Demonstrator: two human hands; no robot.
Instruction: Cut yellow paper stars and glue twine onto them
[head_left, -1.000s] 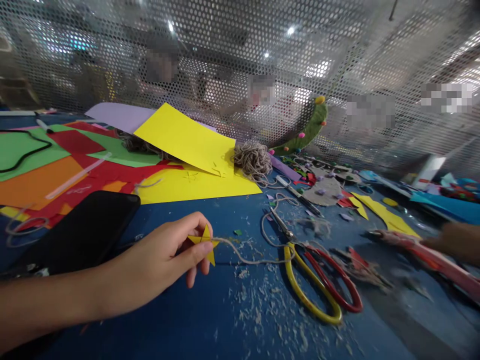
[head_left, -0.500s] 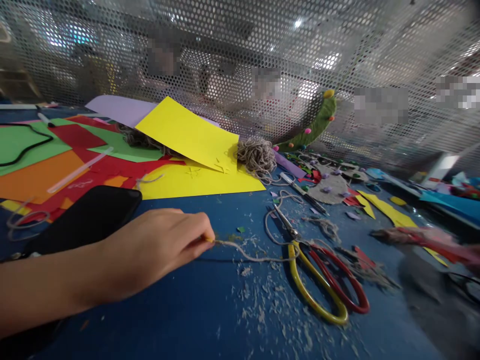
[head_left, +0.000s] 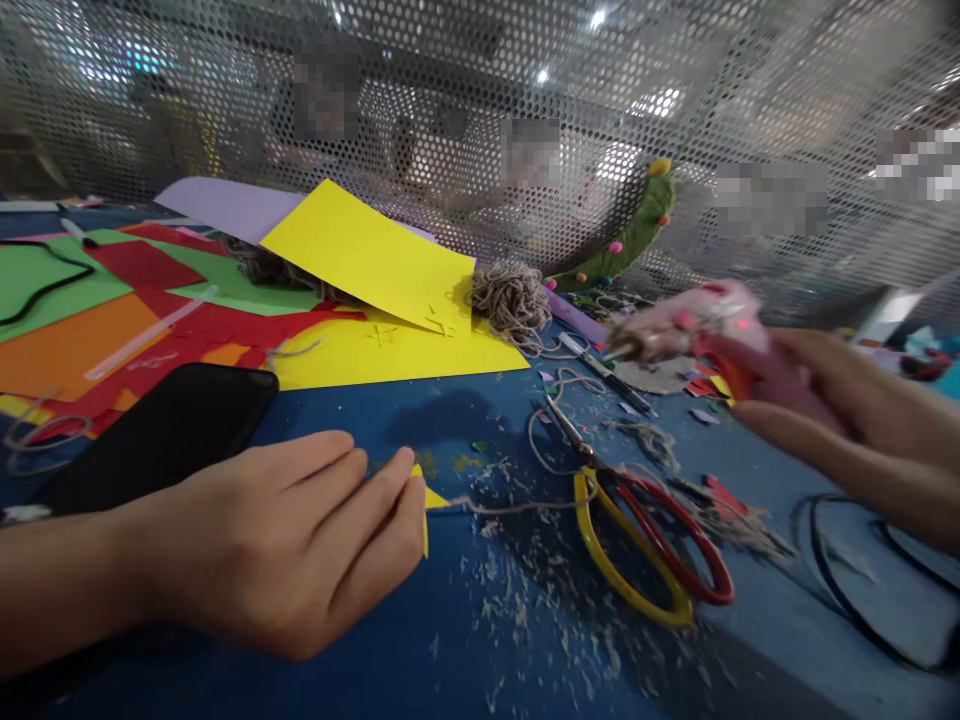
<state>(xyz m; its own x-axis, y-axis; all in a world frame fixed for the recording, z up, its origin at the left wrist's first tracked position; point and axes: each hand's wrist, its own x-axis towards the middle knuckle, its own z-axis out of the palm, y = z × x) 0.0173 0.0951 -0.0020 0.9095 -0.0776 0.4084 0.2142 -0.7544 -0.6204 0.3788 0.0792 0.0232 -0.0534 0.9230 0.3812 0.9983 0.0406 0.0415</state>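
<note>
My left hand point(head_left: 307, 545) pinches a small pointed piece of yellow paper point(head_left: 431, 498), most of it hidden behind the fingers. From the paper's tip a grey yarn strand point(head_left: 517, 509) runs right across the blue table to the scissors. My right hand point(head_left: 847, 430) grips a pink hot glue gun point(head_left: 720, 330), raised above the table with its nozzle towards the left; the gun is blurred. Between the hands lie scissors point(head_left: 645, 530) with one yellow and one red handle, blades pointing away.
A black phone point(head_left: 165, 430) lies beside my left wrist. Behind it are coloured paper sheets point(head_left: 367, 260) and a yarn ball point(head_left: 511, 298). A cutter knife point(head_left: 607, 375), scraps and dried glue bits cover the right side. A black cable point(head_left: 825, 590) loops there. A perforated metal screen point(head_left: 450, 90) stands behind.
My right hand has come into view with the glue gun, which has risen and moved left. My left hand has turned, so the yellow paper shows more.
</note>
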